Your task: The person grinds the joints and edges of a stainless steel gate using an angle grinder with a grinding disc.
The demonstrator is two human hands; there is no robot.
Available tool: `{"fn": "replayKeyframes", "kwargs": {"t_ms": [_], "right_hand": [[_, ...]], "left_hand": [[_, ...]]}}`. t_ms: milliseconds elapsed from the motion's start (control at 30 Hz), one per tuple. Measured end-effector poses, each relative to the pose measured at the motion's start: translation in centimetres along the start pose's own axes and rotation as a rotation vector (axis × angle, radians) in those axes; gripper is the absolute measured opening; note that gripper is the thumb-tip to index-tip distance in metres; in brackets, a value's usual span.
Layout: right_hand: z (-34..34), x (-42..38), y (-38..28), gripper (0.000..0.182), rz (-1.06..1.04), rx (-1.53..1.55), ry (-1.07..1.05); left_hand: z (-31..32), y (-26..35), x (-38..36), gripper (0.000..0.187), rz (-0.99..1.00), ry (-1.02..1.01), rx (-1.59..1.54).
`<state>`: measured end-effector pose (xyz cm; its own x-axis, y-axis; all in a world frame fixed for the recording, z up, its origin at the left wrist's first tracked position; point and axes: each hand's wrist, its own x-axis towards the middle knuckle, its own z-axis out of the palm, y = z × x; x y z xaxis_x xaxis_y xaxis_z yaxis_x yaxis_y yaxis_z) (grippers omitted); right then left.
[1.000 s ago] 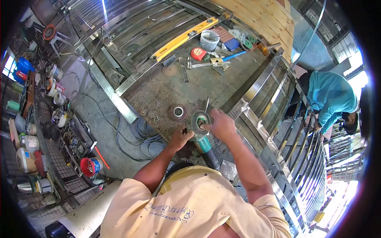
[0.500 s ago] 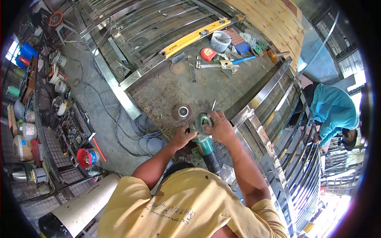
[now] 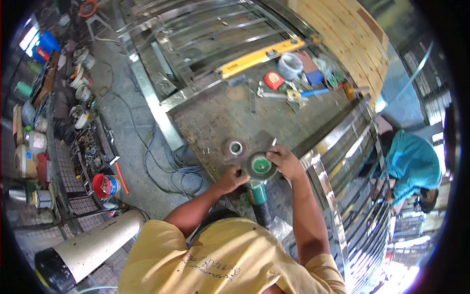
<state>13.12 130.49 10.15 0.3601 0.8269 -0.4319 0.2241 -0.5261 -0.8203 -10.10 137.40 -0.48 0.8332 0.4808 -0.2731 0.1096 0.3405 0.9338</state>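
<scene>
A green angle grinder (image 3: 257, 192) lies on the worn workbench (image 3: 215, 120) just in front of me, its round disc (image 3: 260, 165) facing up. My left hand (image 3: 233, 179) grips the grinder's head at the disc's left side. My right hand (image 3: 286, 161) sits against the disc's right edge, fingers curled on it. A second loose disc (image 3: 235, 148) with a bright centre ring lies on the bench just beyond, apart from both hands.
A yellow spirit level (image 3: 259, 57), a red tape measure (image 3: 273, 80), a clear tub (image 3: 290, 65) and hand tools lie at the bench's far end. Stainless steel railing frames (image 3: 342, 161) run along the right. A person in a teal shirt (image 3: 412, 164) bends at the right. Cables (image 3: 171, 166) lie on the floor at the left.
My view has shifted, so the bench sits further right and lower. My right hand has moved off the disc's centre to its right edge, and the disc's green centre shows.
</scene>
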Motion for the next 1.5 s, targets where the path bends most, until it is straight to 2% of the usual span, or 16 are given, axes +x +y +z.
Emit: {"fn": "replayKeyframes", "kwargs": {"t_ms": [133, 200, 267, 333, 400, 467, 533, 633, 800, 900, 967, 1067, 1200, 1333, 1433, 1500], "right_hand": [[0.5, 4.1, 0.8, 0.029, -0.002, 0.842, 0.164], [0.3, 7.0, 3.6, 0.026, 0.002, 0.41, 0.245], [1.6, 10.0, 7.9, 0.025, -0.082, 0.248, 0.244], [2.0, 11.5, 6.4, 0.02, 0.014, 0.234, 0.097], [4.0, 12.5, 4.6, 0.031, 0.209, 0.067, -0.035], [6.4, 13.3, 3.1, 0.057, 0.076, -0.313, -0.123], [8.1, 10.6, -1.2, 0.079, -0.235, -0.862, -0.203], [8.6, 11.4, -3.1, 0.096, -0.163, -1.053, -0.329], [6.5, 11.7, -4.4, 0.086, -0.131, -0.949, -0.448], [2.9, 9.9, -0.6, 0.052, -0.161, -0.604, 0.071], [-0.6, 6.6, -0.4, 0.052, 0.21, 0.282, -0.148], [-1.5, -0.3, -0.4, 0.047, 0.231, 0.54, -0.379], [1.4, -2.8, 1.2, 0.05, 0.306, 0.128, -0.239], [2.0, -4.3, -0.7, 0.056, 0.364, -0.01, -0.142], [2.2, -4.4, -1.6, 0.058, 0.339, -0.172, -0.071], [2.3, -3.7, 0.7, 0.054, 0.174, -0.284, 0.051]], "left_hand": [[0.1, -0.5, 0.1, 0.036, 0.035, 0.037, 0.065], [-0.1, -1.3, 0.2, 0.042, 0.009, 0.01, 0.081], [-0.1, -1.5, 0.3, 0.046, 0.037, 0.002, 0.062], [0.2, -1.0, -0.1, 0.048, 0.087, 0.035, 0.06], [0.3, -1.7, 0.0, 0.049, 0.126, 0.019, 0.02], [0.3, -1.7, 0.3, 0.051, 0.099, 0.012, 0.021], [0.1, -1.3, -0.2, 0.054, 0.005, 0.018, 0.069], [0.3, 0.5, -1.0, 0.056, 0.055, 0.025, 0.027], [0.7, -0.7, -0.8, 0.065, 0.1, 0.066, 0.061], [-0.2, -0.6, -0.6, 0.063, -0.089, 0.079, 0.345], [-0.3, -0.9, -0.2, 0.053, -0.006, 0.045, 0.23], [0.0, -0.7, -0.1, 0.047, 0.022, 0.048, 0.127], [-0.4, -0.8, 0.3, 0.036, 0.023, 0.01, 0.159], [-0.2, -0.3, 0.0, 0.032, 0.043, 0.034, 0.145], [-0.2, -0.5, -0.2, 0.03, 0.052, 0.036, 0.125], [0.0, -0.4, -0.2, 0.029, 0.074, 0.024, 0.077]]}}
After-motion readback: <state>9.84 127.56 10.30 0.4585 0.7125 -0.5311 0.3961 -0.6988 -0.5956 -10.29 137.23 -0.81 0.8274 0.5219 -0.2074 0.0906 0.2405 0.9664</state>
